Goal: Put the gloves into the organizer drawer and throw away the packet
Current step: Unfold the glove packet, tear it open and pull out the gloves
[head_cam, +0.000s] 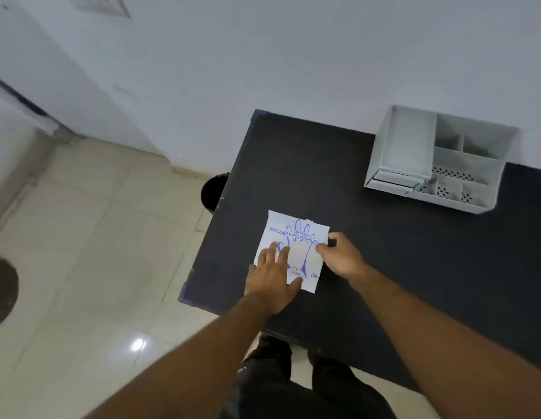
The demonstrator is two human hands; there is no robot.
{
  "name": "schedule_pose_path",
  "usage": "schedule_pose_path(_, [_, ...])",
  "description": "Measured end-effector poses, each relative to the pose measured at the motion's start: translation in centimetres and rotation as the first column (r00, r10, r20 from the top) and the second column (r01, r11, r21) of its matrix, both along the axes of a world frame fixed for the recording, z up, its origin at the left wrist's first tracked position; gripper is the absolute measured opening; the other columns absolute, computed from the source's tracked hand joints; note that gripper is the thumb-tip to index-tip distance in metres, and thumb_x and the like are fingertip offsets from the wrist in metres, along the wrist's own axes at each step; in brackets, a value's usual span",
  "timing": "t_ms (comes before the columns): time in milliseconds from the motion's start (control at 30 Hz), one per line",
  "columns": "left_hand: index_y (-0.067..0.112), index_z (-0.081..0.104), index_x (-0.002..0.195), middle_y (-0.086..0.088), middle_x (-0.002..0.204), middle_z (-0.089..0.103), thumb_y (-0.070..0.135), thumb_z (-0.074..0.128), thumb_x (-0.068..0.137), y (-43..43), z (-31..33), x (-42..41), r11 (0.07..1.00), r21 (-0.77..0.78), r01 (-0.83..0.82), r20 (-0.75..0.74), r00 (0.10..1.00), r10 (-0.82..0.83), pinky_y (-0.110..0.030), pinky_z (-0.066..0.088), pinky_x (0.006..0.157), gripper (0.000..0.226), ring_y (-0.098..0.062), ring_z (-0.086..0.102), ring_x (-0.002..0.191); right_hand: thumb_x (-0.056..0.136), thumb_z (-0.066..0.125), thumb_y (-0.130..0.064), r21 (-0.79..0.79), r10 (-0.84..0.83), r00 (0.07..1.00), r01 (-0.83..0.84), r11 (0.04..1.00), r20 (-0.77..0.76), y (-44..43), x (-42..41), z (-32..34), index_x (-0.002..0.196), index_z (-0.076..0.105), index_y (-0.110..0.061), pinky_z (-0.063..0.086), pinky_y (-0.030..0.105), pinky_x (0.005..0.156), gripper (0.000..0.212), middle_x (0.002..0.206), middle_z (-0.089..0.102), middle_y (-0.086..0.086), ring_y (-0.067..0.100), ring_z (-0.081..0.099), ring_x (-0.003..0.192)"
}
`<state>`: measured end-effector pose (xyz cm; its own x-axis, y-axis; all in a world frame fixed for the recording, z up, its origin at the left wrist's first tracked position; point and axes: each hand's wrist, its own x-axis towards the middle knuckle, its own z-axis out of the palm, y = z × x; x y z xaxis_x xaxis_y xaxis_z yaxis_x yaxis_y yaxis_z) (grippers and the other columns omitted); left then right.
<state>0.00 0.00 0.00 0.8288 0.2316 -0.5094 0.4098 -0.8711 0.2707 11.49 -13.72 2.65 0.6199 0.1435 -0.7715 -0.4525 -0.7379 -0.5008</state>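
A flat white packet printed in blue with a hand outline and "DISPOSABLE POLYETHYLENE" lies on the black table near its left edge. My left hand lies flat on the packet's lower left part, fingers spread. My right hand pinches the packet's right edge between thumb and fingers. No loose gloves show. The white desk organizer stands at the table's far right against the wall, its small drawer at the bottom left looking closed.
A black bin stands on the tiled floor just left of the table, half hidden by its edge. A white wall runs behind the table. A dark round object lies on the floor at far left. My legs are below the table's near edge.
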Motion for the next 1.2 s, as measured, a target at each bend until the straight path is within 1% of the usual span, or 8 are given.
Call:
schedule_pose_path(300, [0.031,0.006,0.158,0.000,0.169,-0.009,0.078,0.058,0.076,-2.9,-1.0,1.2,0.966,-0.117,-0.229,-0.084,0.972,0.220,-0.060,0.017,0.119,0.108,-0.029,-0.009,0.155,0.096,0.057,-0.027,0.066,-0.243,0.951,0.259,0.964,-0.191,1.0,2.4,-1.3,0.106,0.069,-0.016,0.059,0.036,0.081,0.020,0.091,0.073,0.002,0.015,0.066,0.081])
schedule_pose_path(500, [0.026,0.014,0.157,-0.002,0.169,0.004,0.077,0.063,0.072,-5.2,0.2,3.2,0.866,-0.145,-0.479,-0.073,0.878,0.473,-0.062,0.014,0.118,0.111,-0.026,-0.001,0.155,0.092,0.062,-0.025,0.138,-0.251,0.961,0.265,0.954,-0.116,1.6,2.2,-0.9,0.079,0.064,-0.019,0.046,0.029,0.058,0.014,0.083,0.071,-0.001,0.013,0.063,0.070])
schedule_pose_path(633, [0.022,0.025,0.154,-0.004,0.165,0.018,0.072,0.066,0.070,-5.7,1.1,4.9,0.815,-0.186,-0.549,-0.071,0.835,0.546,-0.059,0.026,0.117,0.107,-0.026,0.015,0.153,0.087,0.063,-0.025,0.211,-0.292,0.955,0.298,0.931,-0.059,1.8,2.2,0.2,0.087,0.070,-0.014,0.056,0.032,0.065,0.012,0.088,0.076,0.003,0.019,0.072,0.079])
schedule_pose_path(733, [0.021,0.058,0.119,0.000,0.121,0.064,0.059,0.065,0.066,-5.6,2.4,6.8,0.652,-0.470,-0.595,-0.006,0.740,0.672,-0.040,0.055,0.086,0.065,-0.019,0.062,0.111,0.085,0.062,-0.026,0.261,-0.276,0.952,0.235,0.936,0.134,1.7,3.0,2.4,0.085,0.071,-0.015,0.054,0.029,0.062,0.014,0.083,0.075,0.000,0.015,0.071,0.076])
schedule_pose_path(800, [0.021,0.065,0.097,0.002,0.091,0.070,0.033,0.068,0.082,-5.4,4.0,7.8,0.469,-0.684,-0.558,-0.063,0.687,0.724,-0.028,0.053,0.065,0.019,-0.013,0.067,0.080,0.088,0.063,-0.029,0.270,-0.230,0.926,0.148,0.951,0.300,1.5,3.3,4.1,0.083,0.069,-0.019,0.053,0.029,0.064,0.013,0.079,0.072,-0.005,0.011,0.069,0.075])
schedule_pose_path(933, [0.009,0.072,0.101,-0.006,0.091,0.077,0.021,0.069,0.090,-4.2,5.6,8.9,0.253,-0.807,-0.533,-0.243,0.691,0.681,-0.031,0.059,0.067,0.017,-0.021,0.075,0.083,0.094,0.058,-0.038,0.227,-0.140,0.876,0.037,0.973,0.461,0.8,3.5,6.0,0.091,0.069,-0.021,0.047,0.026,0.070,0.020,0.088,0.068,-0.013,0.007,0.063,0.082])
schedule_pose_path(1067, [0.012,0.070,0.096,-0.006,0.093,0.075,0.014,0.066,0.090,-3.0,3.9,8.2,0.400,-0.684,-0.611,-0.251,0.711,0.657,-0.029,0.058,0.066,0.008,-0.018,0.072,0.080,0.095,0.052,-0.038,0.071,0.113,0.877,-0.165,0.984,0.467,-0.1,2.6,3.9,0.115,0.068,-0.027,0.045,0.028,0.085,0.028,0.120,0.067,-0.009,0.012,0.062,0.109])
schedule_pose_path(1200, [0.018,0.049,0.136,-0.005,0.122,0.064,0.012,0.062,0.088,-1.9,2.1,6.7,0.637,-0.430,-0.640,-0.123,0.740,0.661,-0.033,0.055,0.080,0.050,-0.022,0.064,0.104,0.100,0.047,-0.039,-0.163,0.559,0.745,-0.540,0.826,0.363,-1.9,0.5,0.6,0.148,0.045,-0.025,0.038,0.036,0.111,0.050,0.156,0.042,0.000,0.020,0.041,0.142])
